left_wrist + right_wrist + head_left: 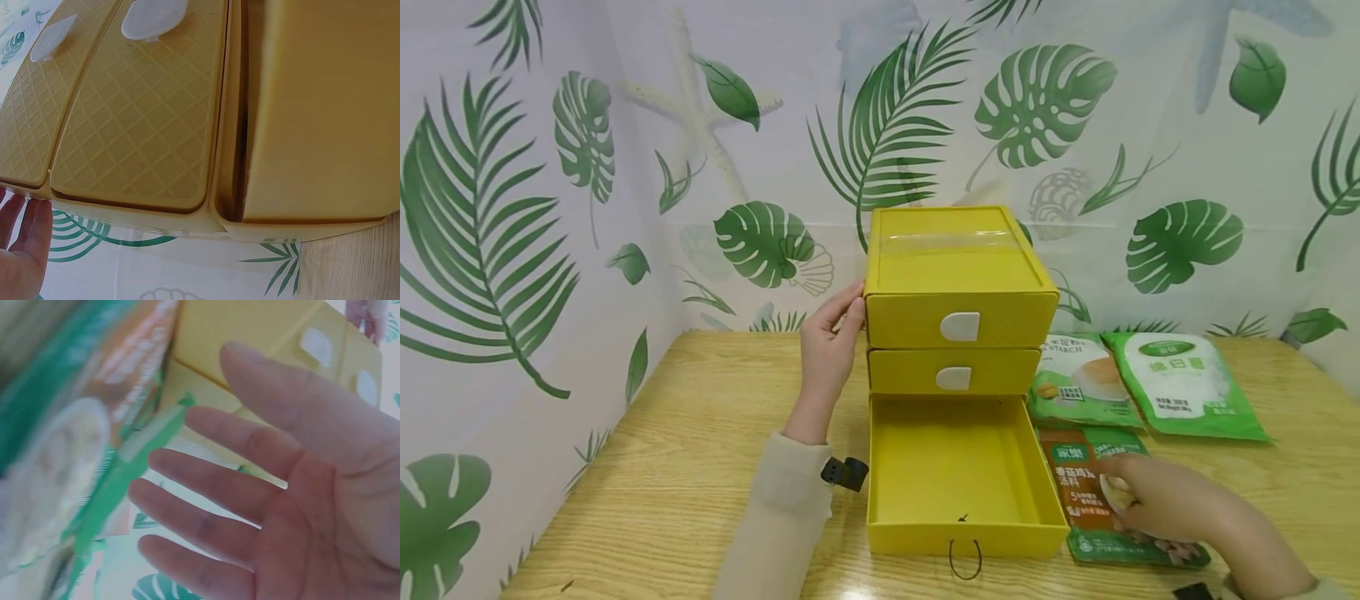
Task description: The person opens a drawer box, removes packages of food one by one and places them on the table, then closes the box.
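Observation:
A yellow three-drawer cabinet (962, 321) stands on the table, its bottom drawer (951, 467) pulled out. That drawer has a dark loop pull (966, 560) at its front. My left hand (827, 358) touches the cabinet's left side near the top, its fingers fairly straight in the left wrist view. Over a brown-and-green seasoning packet (1082, 500), right of the open drawer, is my right hand (1187, 504). In the right wrist view that hand's fingers (212, 475) are spread beside the packet, with nothing between them; whether they touch it I cannot tell.
Behind the seasoning packet lie a green-and-white starch packet (1078, 383) and a green-and-white sugar bag (1187, 387). White tabs (960, 327) mark the two upper drawers, both closed. A leaf-patterned cloth (880, 125) hangs behind the wooden table (700, 467).

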The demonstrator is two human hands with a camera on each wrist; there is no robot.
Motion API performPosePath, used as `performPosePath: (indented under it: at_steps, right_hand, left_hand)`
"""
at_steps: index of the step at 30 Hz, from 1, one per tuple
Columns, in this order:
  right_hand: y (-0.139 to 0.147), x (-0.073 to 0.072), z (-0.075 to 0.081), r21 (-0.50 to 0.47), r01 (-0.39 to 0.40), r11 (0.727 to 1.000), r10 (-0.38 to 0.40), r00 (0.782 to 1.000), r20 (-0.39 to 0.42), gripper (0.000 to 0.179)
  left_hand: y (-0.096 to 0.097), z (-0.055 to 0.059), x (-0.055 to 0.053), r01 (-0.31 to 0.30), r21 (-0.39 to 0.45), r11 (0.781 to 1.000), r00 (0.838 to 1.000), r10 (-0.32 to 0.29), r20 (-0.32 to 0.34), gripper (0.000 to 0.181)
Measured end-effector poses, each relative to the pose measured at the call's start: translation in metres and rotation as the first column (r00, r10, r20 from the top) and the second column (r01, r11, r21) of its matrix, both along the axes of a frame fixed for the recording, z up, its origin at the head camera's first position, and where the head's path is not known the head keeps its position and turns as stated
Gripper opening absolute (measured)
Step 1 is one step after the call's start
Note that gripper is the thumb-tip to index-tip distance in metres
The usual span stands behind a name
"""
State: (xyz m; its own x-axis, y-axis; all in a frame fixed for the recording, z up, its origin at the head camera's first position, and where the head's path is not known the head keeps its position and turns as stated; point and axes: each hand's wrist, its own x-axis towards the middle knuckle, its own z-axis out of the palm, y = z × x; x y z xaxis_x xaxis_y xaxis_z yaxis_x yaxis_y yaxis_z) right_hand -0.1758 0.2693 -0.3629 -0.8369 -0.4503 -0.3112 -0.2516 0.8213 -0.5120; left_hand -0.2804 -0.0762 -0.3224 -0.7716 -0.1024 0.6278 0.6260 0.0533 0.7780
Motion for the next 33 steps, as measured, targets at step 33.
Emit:
performPosePath:
  at_steps: [33]
  right_hand:
    - [-0.069, 0.009, 0.067, 0.004, -0.093, 0.996, 0.081, 0.838, -0.540, 0.041]
  left_hand:
    - [0.000, 0.002, 0.002, 0.000, 0.002, 1.000, 1.000, 0.000, 0.027, 0.027]
